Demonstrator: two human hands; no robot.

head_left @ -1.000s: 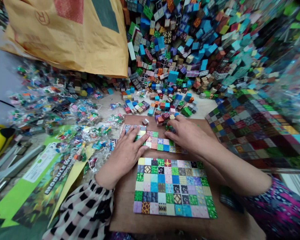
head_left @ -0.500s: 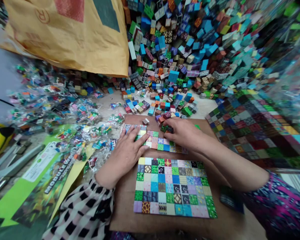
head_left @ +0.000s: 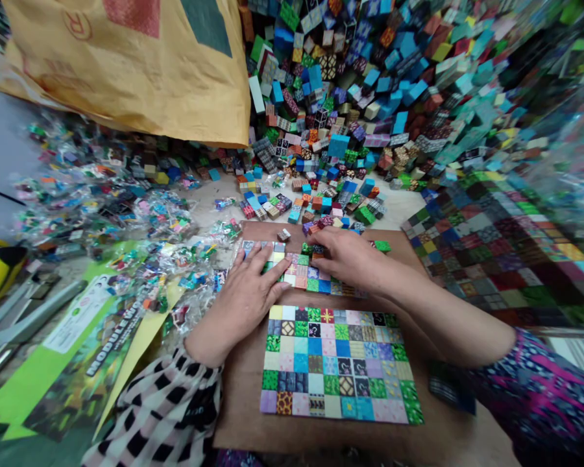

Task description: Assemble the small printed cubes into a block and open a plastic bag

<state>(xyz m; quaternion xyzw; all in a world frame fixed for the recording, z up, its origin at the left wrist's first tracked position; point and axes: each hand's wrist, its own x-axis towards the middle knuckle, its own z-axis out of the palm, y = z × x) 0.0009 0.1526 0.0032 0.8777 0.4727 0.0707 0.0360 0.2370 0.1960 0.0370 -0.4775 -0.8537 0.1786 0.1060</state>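
Note:
My left hand [head_left: 257, 282] lies with its fingers spread over the left part of a partly laid sheet of small patterned cubes [head_left: 299, 269]. At the sheet's far edge my right hand [head_left: 345, 259] pinches a small row of cubes [head_left: 317, 251], with green and orange-brown faces; the fingers cover part of it. Closer to me lies a full rectangle of patterned cubes [head_left: 335, 363]. Both arrangements rest on a brown board [head_left: 243, 415]. Just beyond the sheet sits a loose brown-and-white cube [head_left: 283, 235], and a green block [head_left: 382, 246] lies past my right wrist.
A big heap of loose blocks [head_left: 340, 97] rises behind the board. A yellow paper bag [head_left: 136, 71] and small plastic packets [head_left: 165, 217] are at left, with a printed green card [head_left: 87, 350] and scissors [head_left: 34, 318]. A larger block panel [head_left: 496, 253] stands at right.
My right hand has shifted slightly left with the cubes, bringing them closer to the sheet's far edge. More of the green block past the wrist shows. My left hand stays in place.

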